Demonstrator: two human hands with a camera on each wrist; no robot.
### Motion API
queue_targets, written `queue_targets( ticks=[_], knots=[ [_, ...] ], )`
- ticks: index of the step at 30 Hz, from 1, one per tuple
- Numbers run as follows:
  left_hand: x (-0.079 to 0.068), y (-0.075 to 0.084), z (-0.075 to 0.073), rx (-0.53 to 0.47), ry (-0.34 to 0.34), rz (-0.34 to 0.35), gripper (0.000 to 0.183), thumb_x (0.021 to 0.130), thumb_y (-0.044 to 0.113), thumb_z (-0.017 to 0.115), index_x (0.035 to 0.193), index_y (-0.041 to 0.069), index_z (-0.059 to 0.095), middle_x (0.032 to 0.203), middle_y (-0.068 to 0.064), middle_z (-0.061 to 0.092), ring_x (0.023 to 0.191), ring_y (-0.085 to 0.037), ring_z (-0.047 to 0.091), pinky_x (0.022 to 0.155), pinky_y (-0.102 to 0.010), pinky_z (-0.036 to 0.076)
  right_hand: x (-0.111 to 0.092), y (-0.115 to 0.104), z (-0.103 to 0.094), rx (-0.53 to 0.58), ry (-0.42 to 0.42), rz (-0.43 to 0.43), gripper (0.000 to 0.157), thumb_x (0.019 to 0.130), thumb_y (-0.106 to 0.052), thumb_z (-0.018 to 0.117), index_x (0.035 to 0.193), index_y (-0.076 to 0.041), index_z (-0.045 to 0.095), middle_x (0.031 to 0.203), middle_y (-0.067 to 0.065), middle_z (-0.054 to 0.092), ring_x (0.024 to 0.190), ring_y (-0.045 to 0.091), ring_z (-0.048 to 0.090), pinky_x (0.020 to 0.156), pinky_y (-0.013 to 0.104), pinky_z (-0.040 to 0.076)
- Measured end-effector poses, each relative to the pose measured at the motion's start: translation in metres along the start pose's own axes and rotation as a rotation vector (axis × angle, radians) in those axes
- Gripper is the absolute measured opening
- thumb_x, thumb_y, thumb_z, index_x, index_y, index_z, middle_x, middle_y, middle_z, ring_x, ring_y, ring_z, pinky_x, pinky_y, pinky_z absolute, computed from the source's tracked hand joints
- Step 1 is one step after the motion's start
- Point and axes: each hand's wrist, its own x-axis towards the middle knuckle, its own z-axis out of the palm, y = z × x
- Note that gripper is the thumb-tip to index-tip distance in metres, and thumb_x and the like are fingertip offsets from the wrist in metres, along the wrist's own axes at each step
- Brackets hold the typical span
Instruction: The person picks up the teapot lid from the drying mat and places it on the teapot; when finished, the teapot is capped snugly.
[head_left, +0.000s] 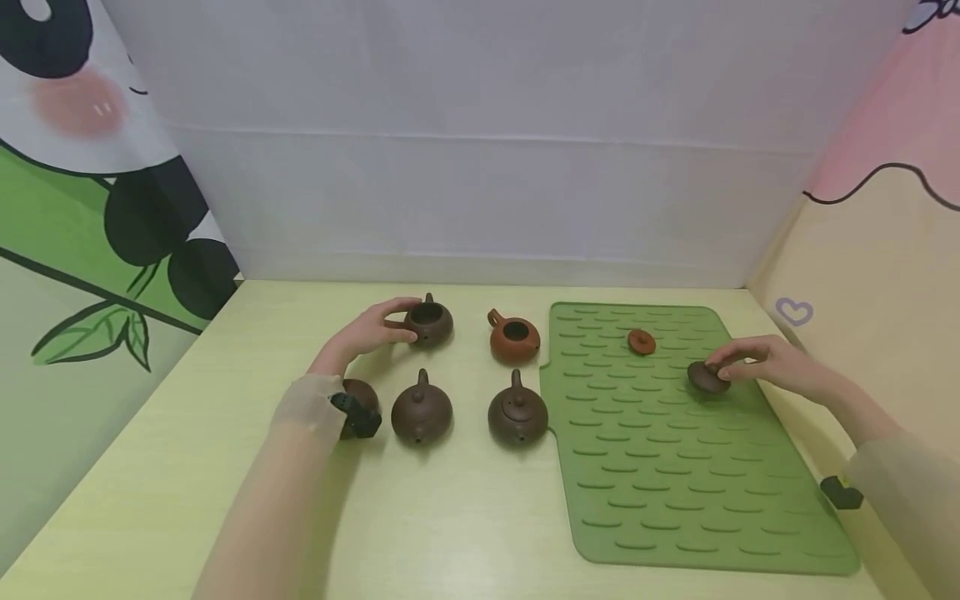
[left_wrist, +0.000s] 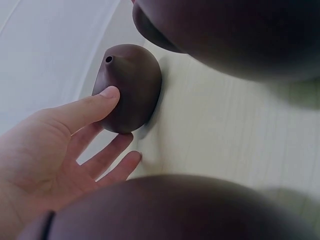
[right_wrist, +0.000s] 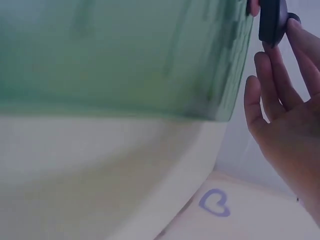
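At the back left of the table, my left hand (head_left: 367, 332) holds a lidless dark brown teapot (head_left: 433, 335) by its side. In the left wrist view, the thumb presses on the teapot (left_wrist: 137, 87) near its spout, and the fingers reach around the other side. My right hand (head_left: 783, 367) pinches a dark brown teapot lid (head_left: 707, 382) by its knob, at the right part of a green mat (head_left: 637, 467). The right wrist view shows the lid (right_wrist: 272, 22) edge-on at the fingertips, close to the mat.
A reddish-brown lid (head_left: 640, 342) lies on the mat. Left of the mat stands a reddish-brown teapot (head_left: 504, 345) without its lid. Two dark lidded teapots, one (head_left: 422, 421) left and one (head_left: 517, 423) right, stand in front. Another dark pot (head_left: 363, 393) is partly hidden by my left wrist.
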Motion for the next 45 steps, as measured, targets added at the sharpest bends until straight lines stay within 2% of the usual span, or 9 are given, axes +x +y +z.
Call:
queue_targets(
  ticks=[6, 11, 16, 20, 25, 34, 38, 41, 45],
  knots=[
    [0.001, 0.0, 0.0, 0.002, 0.004, 0.009, 0.067, 0.096, 0.01, 0.063, 0.155, 0.007, 0.03, 0.162, -0.017, 0.028, 0.142, -0.046, 0.039, 0.119, -0.06, 0.027, 0.031, -0.025, -0.005, 0.011, 0.014, 0.011, 0.027, 0.097, -0.027, 0.063, 0.12, -0.013, 0.069, 0.117, -0.012, 0.068, 0.107, -0.006, 0.058, 0.088, 0.02, 0.047],
    [0.003, -0.002, 0.002, -0.015, 0.002, 0.022, 0.067, 0.096, 0.01, 0.063, 0.154, 0.005, 0.03, 0.162, -0.018, 0.028, 0.143, -0.047, 0.037, 0.118, -0.06, 0.029, 0.061, -0.05, -0.001, 0.054, 0.008, 0.013, 0.026, 0.096, -0.028, 0.064, 0.119, -0.016, 0.069, 0.122, -0.003, 0.067, 0.111, 0.0, 0.056, 0.097, 0.034, 0.045],
    [0.004, -0.004, 0.003, -0.024, 0.001, 0.02, 0.068, 0.096, 0.011, 0.063, 0.154, 0.005, 0.029, 0.161, -0.02, 0.028, 0.143, -0.048, 0.036, 0.118, -0.061, 0.028, 0.095, -0.08, 0.007, 0.119, -0.025, 0.007, 0.029, 0.095, -0.031, 0.067, 0.119, -0.014, 0.069, 0.127, 0.0, 0.064, 0.12, 0.012, 0.053, 0.104, 0.047, 0.04],
    [0.003, -0.003, 0.003, -0.033, -0.006, 0.01, 0.068, 0.097, 0.011, 0.062, 0.155, 0.005, 0.027, 0.16, -0.024, 0.028, 0.142, -0.049, 0.037, 0.118, -0.061, 0.028, 0.122, -0.107, 0.016, 0.105, -0.053, -0.011, 0.031, 0.094, -0.034, 0.068, 0.119, -0.016, 0.069, 0.129, 0.002, 0.063, 0.128, 0.023, 0.051, 0.109, 0.055, 0.037],
    [0.003, -0.001, 0.004, -0.026, -0.004, 0.0, 0.068, 0.097, 0.012, 0.062, 0.155, 0.006, 0.027, 0.159, -0.025, 0.028, 0.142, -0.049, 0.037, 0.118, -0.062, 0.028, 0.153, -0.138, 0.028, 0.095, -0.086, -0.068, 0.028, 0.093, -0.032, 0.068, 0.118, -0.018, 0.07, 0.127, 0.003, 0.065, 0.129, 0.023, 0.051, 0.112, 0.054, 0.034],
    [0.006, -0.002, 0.005, -0.019, 0.002, 0.004, 0.068, 0.097, 0.011, 0.062, 0.155, 0.006, 0.028, 0.159, -0.025, 0.029, 0.146, -0.048, 0.029, 0.117, -0.063, 0.027, 0.2, -0.187, 0.056, 0.213, -0.09, -0.14, 0.024, 0.091, -0.023, 0.069, 0.114, -0.015, 0.072, 0.119, 0.003, 0.068, 0.121, 0.021, 0.056, 0.11, 0.047, 0.039],
    [0.006, -0.002, 0.006, -0.028, 0.001, 0.016, 0.068, 0.096, 0.01, 0.062, 0.155, 0.005, 0.028, 0.159, -0.026, 0.03, 0.143, -0.048, 0.034, 0.118, -0.062, 0.027, 0.216, -0.205, 0.068, 0.263, -0.091, -0.178, 0.024, 0.091, -0.02, 0.069, 0.114, -0.013, 0.072, 0.117, 0.004, 0.07, 0.12, 0.018, 0.058, 0.108, 0.041, 0.043],
    [0.008, -0.001, 0.007, -0.036, -0.001, 0.014, 0.068, 0.096, 0.009, 0.062, 0.155, 0.004, 0.027, 0.159, -0.027, 0.029, 0.142, -0.049, 0.036, 0.119, -0.061, 0.027, 0.226, -0.215, 0.077, 0.287, -0.083, -0.183, 0.024, 0.091, -0.02, 0.069, 0.114, -0.013, 0.072, 0.116, 0.004, 0.071, 0.119, 0.018, 0.058, 0.109, 0.042, 0.045],
    [0.009, 0.0, 0.007, -0.027, 0.004, 0.005, 0.067, 0.097, 0.01, 0.062, 0.154, 0.003, 0.027, 0.159, -0.026, 0.028, 0.146, -0.048, 0.03, 0.119, -0.062, 0.026, 0.239, -0.227, 0.089, 0.318, -0.042, -0.199, 0.026, 0.091, -0.023, 0.07, 0.115, -0.015, 0.071, 0.115, 0.004, 0.071, 0.117, 0.018, 0.059, 0.108, 0.046, 0.045]
  ],
)
